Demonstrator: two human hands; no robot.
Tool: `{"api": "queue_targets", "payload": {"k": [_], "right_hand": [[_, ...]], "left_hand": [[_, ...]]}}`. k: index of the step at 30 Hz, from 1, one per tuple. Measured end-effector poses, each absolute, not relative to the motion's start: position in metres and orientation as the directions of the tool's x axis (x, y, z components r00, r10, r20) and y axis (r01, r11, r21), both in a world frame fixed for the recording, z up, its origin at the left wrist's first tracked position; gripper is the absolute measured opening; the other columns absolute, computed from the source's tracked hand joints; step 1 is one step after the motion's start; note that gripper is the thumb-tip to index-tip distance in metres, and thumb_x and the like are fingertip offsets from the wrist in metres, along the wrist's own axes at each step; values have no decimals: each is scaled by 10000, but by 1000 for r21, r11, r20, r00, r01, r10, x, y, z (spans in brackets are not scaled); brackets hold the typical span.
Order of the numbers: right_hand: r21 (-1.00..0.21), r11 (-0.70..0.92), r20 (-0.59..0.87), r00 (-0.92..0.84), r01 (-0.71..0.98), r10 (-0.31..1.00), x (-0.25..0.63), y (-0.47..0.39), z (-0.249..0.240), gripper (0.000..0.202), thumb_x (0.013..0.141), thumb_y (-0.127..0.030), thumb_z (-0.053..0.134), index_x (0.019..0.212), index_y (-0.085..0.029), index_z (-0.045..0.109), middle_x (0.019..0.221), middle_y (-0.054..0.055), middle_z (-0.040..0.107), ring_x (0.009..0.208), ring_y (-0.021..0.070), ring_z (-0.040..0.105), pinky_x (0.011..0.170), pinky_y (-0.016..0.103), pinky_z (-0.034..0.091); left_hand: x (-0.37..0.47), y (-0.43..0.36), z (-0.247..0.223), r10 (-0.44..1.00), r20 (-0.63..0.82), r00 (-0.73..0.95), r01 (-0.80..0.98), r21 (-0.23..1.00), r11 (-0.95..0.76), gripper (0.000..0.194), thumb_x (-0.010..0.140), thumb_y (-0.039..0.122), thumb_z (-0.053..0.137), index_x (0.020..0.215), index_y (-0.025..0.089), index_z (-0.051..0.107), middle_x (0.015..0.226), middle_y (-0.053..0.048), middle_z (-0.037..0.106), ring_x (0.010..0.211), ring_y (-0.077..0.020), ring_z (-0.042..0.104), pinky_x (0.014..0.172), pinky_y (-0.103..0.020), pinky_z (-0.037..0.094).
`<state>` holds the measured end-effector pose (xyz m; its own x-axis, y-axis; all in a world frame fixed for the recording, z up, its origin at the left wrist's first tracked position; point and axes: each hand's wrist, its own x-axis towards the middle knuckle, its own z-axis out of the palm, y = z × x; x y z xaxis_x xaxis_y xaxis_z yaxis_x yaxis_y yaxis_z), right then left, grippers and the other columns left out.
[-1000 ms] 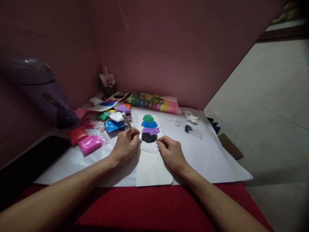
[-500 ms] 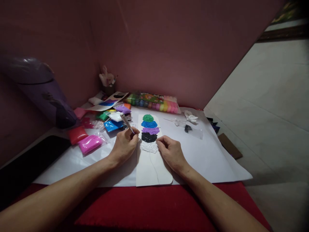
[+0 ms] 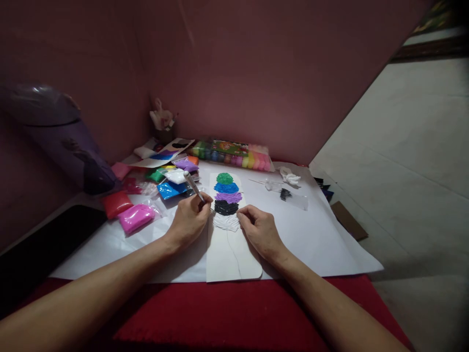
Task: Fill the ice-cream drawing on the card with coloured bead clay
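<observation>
My left hand (image 3: 191, 213) pinches a slim pen-like tool (image 3: 193, 187), whose pale end points up and away; its lower tip is hard to make out beside the clay. On the white card (image 3: 221, 256) lie textured clay bands in green, blue, purple, black and white. The white clay band (image 3: 226, 222) is lowest, and a thin drawn line runs below it. At the right edge of that band, near the black clay (image 3: 226, 208), my right hand (image 3: 262, 230) has thumb and forefinger pressed together. Whatever may be between them is too small to see.
Several coloured clay packets (image 3: 137, 218) are heaped on the left, near a dark flat object (image 3: 66, 239). A long clay pack (image 3: 230, 155) stretches along the wall. White clay (image 3: 289, 176) and a clear wrapper with black clay (image 3: 286, 195) sit to the right. White paper covers the red table (image 3: 220, 313).
</observation>
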<state>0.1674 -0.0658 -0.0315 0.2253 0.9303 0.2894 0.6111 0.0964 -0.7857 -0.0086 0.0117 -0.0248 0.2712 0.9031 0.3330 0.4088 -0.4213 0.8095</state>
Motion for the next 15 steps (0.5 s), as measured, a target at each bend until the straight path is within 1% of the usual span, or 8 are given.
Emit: {"api": "queue_targets", "payload": {"k": [7,11,15], "right_hand": [[-786,97,289,224,611,931,167,-67,-31,187,838,-205,503,754,-195,670,643,-3,642,598,147,563,606,259,407],[-785,101,291,220,612,931,167,-67,-31,180,838,-196,509,752,-194,667,652,-4,644,602,143,561,612,262,404],[-786,101,287,216,610,933,168,-67,-31,178,842,-193,510,760,-191,667,645,-8,637,606,141,560,614,263,399]], "left_hand": [[-9,11,-23,911,346,224,426,806,-411,132,782,190,528,816,171,654,694,-11,658,609,-136,568,591,-273,418],[-9,12,-24,910,338,241,467,781,-414,144,787,185,522,830,175,659,734,-23,678,654,-150,593,638,-293,432],[-10,13,-26,906,326,269,440,796,-416,141,801,190,518,835,177,654,762,-26,680,694,-158,606,664,-303,436]]}}
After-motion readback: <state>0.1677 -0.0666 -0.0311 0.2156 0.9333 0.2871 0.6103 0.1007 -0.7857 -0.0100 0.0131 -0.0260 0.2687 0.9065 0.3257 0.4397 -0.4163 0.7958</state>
